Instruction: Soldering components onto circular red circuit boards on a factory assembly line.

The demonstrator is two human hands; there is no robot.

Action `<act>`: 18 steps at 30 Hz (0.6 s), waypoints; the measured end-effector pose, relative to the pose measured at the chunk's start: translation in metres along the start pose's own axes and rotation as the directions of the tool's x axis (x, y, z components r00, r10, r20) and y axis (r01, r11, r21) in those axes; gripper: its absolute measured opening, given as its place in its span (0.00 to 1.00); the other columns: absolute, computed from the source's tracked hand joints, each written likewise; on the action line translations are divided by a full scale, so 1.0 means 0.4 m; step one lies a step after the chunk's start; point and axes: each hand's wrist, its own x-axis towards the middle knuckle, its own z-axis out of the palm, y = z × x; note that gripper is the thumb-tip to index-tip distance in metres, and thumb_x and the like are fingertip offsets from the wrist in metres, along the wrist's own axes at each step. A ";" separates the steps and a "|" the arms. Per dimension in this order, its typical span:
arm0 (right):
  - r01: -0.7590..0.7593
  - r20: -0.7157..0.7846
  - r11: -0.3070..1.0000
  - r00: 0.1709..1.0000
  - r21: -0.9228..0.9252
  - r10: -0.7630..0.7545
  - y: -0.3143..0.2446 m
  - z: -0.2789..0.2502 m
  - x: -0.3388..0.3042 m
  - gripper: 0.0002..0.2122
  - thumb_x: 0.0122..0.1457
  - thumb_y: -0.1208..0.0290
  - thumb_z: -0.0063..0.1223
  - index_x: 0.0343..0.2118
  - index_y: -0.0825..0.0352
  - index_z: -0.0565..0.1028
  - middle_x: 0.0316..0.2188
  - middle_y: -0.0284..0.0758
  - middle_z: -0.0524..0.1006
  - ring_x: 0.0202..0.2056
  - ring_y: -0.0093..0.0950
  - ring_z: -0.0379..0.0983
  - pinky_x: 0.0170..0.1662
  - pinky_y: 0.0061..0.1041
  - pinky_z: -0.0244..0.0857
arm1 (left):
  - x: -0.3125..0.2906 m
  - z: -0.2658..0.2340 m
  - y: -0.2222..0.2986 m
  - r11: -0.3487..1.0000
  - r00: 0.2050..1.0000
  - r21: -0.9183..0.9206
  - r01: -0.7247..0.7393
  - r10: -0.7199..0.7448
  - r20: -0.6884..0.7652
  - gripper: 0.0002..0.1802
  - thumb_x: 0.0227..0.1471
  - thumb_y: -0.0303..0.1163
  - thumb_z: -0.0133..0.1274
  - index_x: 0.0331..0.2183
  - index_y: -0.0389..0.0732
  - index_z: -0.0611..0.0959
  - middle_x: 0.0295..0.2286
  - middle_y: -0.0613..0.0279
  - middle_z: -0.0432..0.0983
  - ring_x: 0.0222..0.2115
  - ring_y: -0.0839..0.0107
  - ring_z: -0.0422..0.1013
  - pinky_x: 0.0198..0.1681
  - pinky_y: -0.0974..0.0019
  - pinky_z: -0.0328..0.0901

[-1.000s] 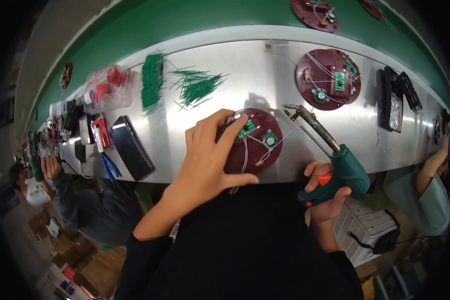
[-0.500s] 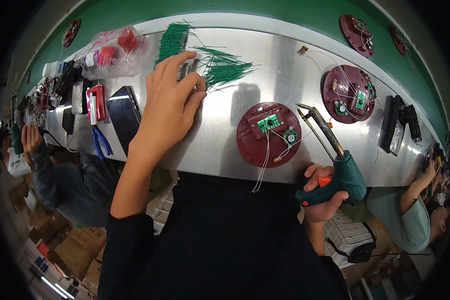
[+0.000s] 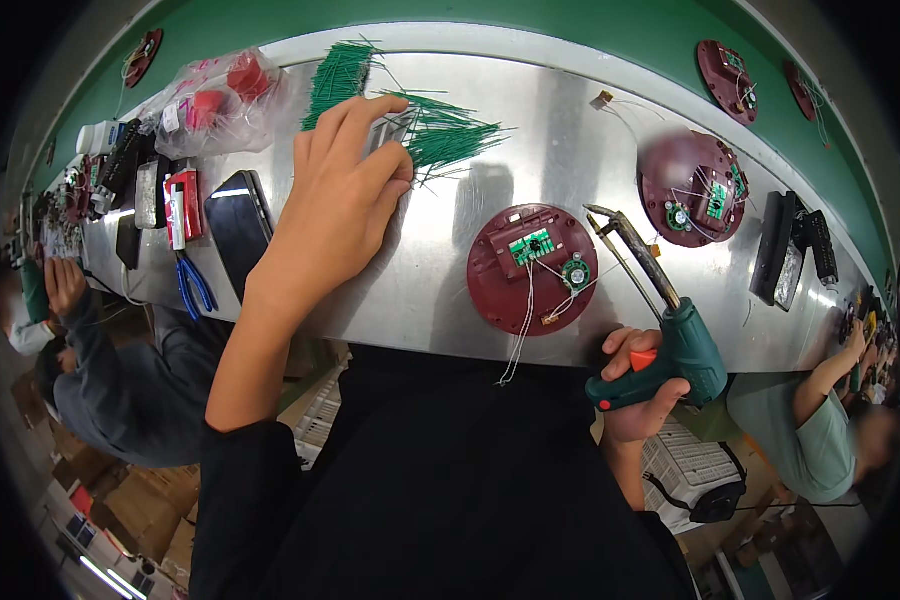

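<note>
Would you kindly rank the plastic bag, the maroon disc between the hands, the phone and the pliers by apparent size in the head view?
1. Plastic bag and maroon disc: too alike to rank
2. Phone
3. Pliers

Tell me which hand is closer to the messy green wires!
Left. The left hand is at the left edge of the messy green wires. The right hand is farther away, nearer the body and to the right, holding a green tool.

Metal bench [image 3: 560, 130], green wires [image 3: 455, 138], two round maroon housings [image 3: 492, 288], dark phone [image 3: 236, 228], blue pliers [image 3: 196, 288], plastic bag [image 3: 232, 132]
</note>
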 end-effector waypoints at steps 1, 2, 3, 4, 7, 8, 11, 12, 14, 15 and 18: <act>-0.005 0.003 1.000 1.000 -0.006 0.005 0.002 -0.001 -0.001 0.38 0.68 0.29 0.34 0.43 0.71 0.71 0.19 0.34 0.71 0.28 0.27 0.66 0.44 0.33 0.63 | 0.003 0.001 0.004 1.000 1.000 0.017 -0.011 0.011 0.018 0.05 0.54 0.25 0.59 0.34 0.37 0.80 0.58 0.52 0.70 0.61 0.50 0.62 0.59 0.50 0.56; -0.009 0.008 1.000 1.000 -0.011 0.009 0.002 -0.001 0.000 0.39 0.68 0.29 0.34 0.43 0.71 0.71 0.19 0.34 0.71 0.29 0.27 0.66 0.44 0.33 0.63 | 0.006 -0.001 0.007 0.999 0.999 0.035 -0.021 0.020 0.035 0.05 0.54 0.24 0.58 0.34 0.36 0.79 0.58 0.51 0.70 0.61 0.50 0.62 0.59 0.50 0.56; -0.009 0.009 1.000 1.000 -0.010 0.009 -0.001 0.000 0.000 0.39 0.68 0.29 0.34 0.43 0.71 0.71 0.19 0.34 0.71 0.29 0.27 0.66 0.44 0.33 0.63 | 0.006 -0.004 0.009 0.999 0.999 0.036 -0.021 0.019 0.035 0.05 0.54 0.24 0.58 0.34 0.36 0.79 0.58 0.51 0.70 0.61 0.50 0.62 0.59 0.50 0.56; -0.014 0.012 1.000 1.000 -0.014 0.014 -0.005 0.003 0.001 0.39 0.68 0.28 0.35 0.43 0.71 0.71 0.19 0.34 0.71 0.28 0.27 0.66 0.44 0.33 0.63 | 0.004 -0.008 0.013 0.998 0.998 0.057 -0.036 0.034 0.044 0.05 0.55 0.24 0.56 0.36 0.35 0.78 0.57 0.50 0.70 0.61 0.50 0.62 0.59 0.50 0.56; -0.012 0.016 1.000 1.000 -0.009 0.012 0.000 -0.005 -0.002 0.39 0.67 0.28 0.36 0.43 0.71 0.71 0.20 0.34 0.72 0.29 0.27 0.66 0.45 0.34 0.63 | -0.002 -0.018 0.026 0.999 0.999 0.012 -0.038 0.037 0.039 0.07 0.56 0.23 0.54 0.38 0.34 0.76 0.54 0.49 0.71 0.58 0.49 0.64 0.58 0.50 0.56; -0.005 0.027 1.000 1.000 0.007 0.005 0.002 -0.008 -0.003 0.39 0.67 0.28 0.37 0.44 0.70 0.71 0.20 0.33 0.72 0.29 0.28 0.66 0.45 0.34 0.63 | -0.007 -0.025 0.031 0.999 1.000 -0.044 -0.014 0.016 0.025 0.08 0.57 0.22 0.54 0.39 0.34 0.75 0.52 0.49 0.71 0.56 0.49 0.65 0.58 0.49 0.56; 0.047 0.063 0.999 0.997 -0.014 -0.046 0.006 -0.021 -0.014 0.40 0.64 0.26 0.40 0.45 0.70 0.72 0.22 0.33 0.73 0.29 0.28 0.67 0.47 0.36 0.63 | -0.024 -0.027 0.054 0.969 0.997 -0.240 0.063 -0.074 -0.037 0.08 0.60 0.21 0.52 0.42 0.35 0.74 0.45 0.50 0.74 0.46 0.49 0.69 0.52 0.51 0.61; 0.046 0.059 0.999 0.997 -0.022 -0.045 0.003 -0.022 -0.019 0.40 0.64 0.26 0.40 0.45 0.70 0.72 0.22 0.33 0.73 0.29 0.28 0.67 0.47 0.36 0.63 | -0.034 -0.020 0.069 0.967 0.997 -0.249 0.060 -0.072 -0.037 0.08 0.60 0.21 0.52 0.42 0.35 0.74 0.45 0.50 0.74 0.46 0.49 0.69 0.52 0.51 0.61; 0.052 0.043 0.982 0.998 -0.182 -0.045 -0.006 -0.019 -0.029 0.42 0.62 0.23 0.42 0.45 0.70 0.73 0.24 0.32 0.74 0.31 0.29 0.70 0.51 0.39 0.63 | -0.054 0.002 0.109 0.845 0.969 -0.496 0.197 -0.246 -0.034 0.05 0.61 0.21 0.52 0.41 0.36 0.75 0.38 0.52 0.75 0.38 0.51 0.69 0.44 0.53 0.64; 0.017 0.052 0.975 0.999 -0.220 -0.006 -0.013 -0.024 -0.037 0.44 0.60 0.22 0.43 0.47 0.72 0.74 0.25 0.34 0.76 0.33 0.29 0.73 0.49 0.35 0.66 | -0.058 0.009 0.119 0.897 0.978 -0.426 0.121 -0.181 -0.102 0.08 0.59 0.20 0.56 0.41 0.35 0.76 0.35 0.55 0.77 0.36 0.56 0.72 0.40 0.58 0.67; 0.040 0.045 0.957 0.999 -0.288 -0.028 0.010 -0.036 -0.050 0.46 0.60 0.22 0.43 0.48 0.74 0.75 0.27 0.35 0.78 0.33 0.27 0.75 0.43 0.28 0.69 | -0.055 0.065 0.176 0.799 0.946 -0.587 0.129 -0.276 -0.169 0.12 0.54 0.19 0.63 0.40 0.35 0.78 0.35 0.57 0.81 0.35 0.62 0.74 0.38 0.63 0.69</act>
